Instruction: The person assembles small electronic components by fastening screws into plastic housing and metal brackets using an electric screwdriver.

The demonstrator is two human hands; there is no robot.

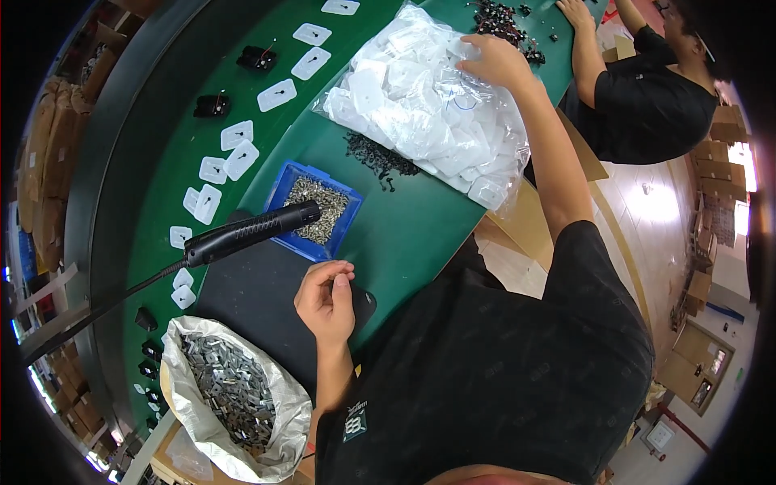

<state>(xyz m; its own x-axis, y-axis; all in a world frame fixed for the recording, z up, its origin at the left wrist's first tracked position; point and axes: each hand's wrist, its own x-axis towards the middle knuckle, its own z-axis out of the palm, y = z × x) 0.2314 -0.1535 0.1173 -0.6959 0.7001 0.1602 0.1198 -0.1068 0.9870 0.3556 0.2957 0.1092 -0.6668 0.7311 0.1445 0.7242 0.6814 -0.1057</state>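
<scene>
- Your right hand (497, 63) touches the clear bag of white pieces (424, 101) on its far long side; whether it clamps, you cannot tell.
- The bag's long axis crosses the bench (392, 230), belt edge to near edge.
- Your left hand (326, 303), fingers together, lies farther off, beside the blue tray (347, 217).

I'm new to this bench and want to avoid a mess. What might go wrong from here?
The right hand is at the clear bag, whose near corner seems to overhang the table; it might slip off. Loose black parts lie right beside the bag, so shifting it could scatter them. The black power tool reaches over the blue tray; a knock could spill the metal parts.
</scene>
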